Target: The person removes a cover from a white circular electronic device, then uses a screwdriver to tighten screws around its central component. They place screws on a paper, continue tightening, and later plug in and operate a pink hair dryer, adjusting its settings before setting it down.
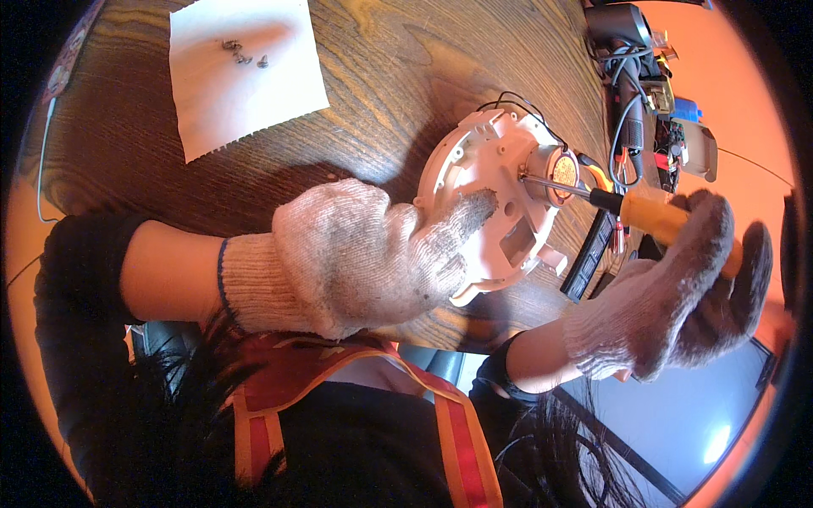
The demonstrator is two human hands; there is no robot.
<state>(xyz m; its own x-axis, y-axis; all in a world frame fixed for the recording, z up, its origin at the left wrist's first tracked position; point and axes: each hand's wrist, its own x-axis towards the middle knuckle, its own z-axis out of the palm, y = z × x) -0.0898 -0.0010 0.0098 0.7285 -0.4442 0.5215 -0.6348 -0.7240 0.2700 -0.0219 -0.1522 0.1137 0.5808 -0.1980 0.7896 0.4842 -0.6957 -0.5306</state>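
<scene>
My left hand (364, 258), in a soiled white knit glove, grips the near-left side of a round, pale plastic housing (478, 173). Its thumb or index finger lies along the housing's face; the fingers underneath are hidden. A small round part with an orange grille, perhaps a speaker (564, 173), sits at the right of the housing, and thin black wires (525, 102) loop off the far edge. My right hand (690, 284), also gloved, is closed around the yellow handle of a screwdriver (652, 218). The screwdriver's metal shaft crosses the grilled part, its tip against the housing just left of it.
On the wooden table (389, 59), a white paper sheet (254, 106) at the far left bears several small dark screws (244, 59). Tools and cables (628, 127) crowd the right edge, with an open small box (696, 151) of parts. A black tray (590, 254) lies right of the housing.
</scene>
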